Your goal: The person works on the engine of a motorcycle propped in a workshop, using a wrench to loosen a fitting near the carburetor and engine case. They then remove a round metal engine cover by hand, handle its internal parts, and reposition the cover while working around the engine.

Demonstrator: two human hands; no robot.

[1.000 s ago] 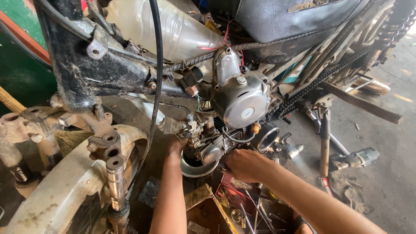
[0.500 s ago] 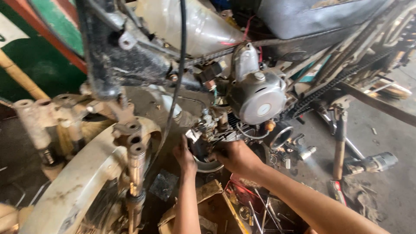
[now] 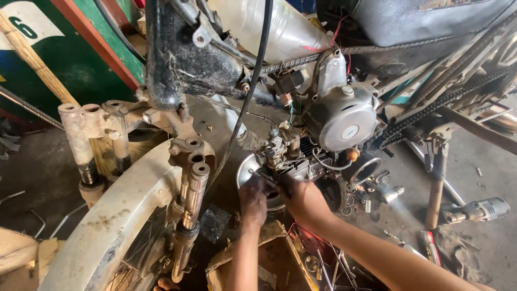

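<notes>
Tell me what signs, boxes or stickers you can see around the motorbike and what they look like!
Painted sign board: top left behind the bike, green with a red edge and a white patch.
Cardboard box: on the floor below both hands, brown, torn, open, with tools inside.
Small flat pack: on the floor, lower right, red and white.

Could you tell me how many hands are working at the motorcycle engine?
2: the left hand under the engine, the right hand just beside it. None looks hidden.
</notes>
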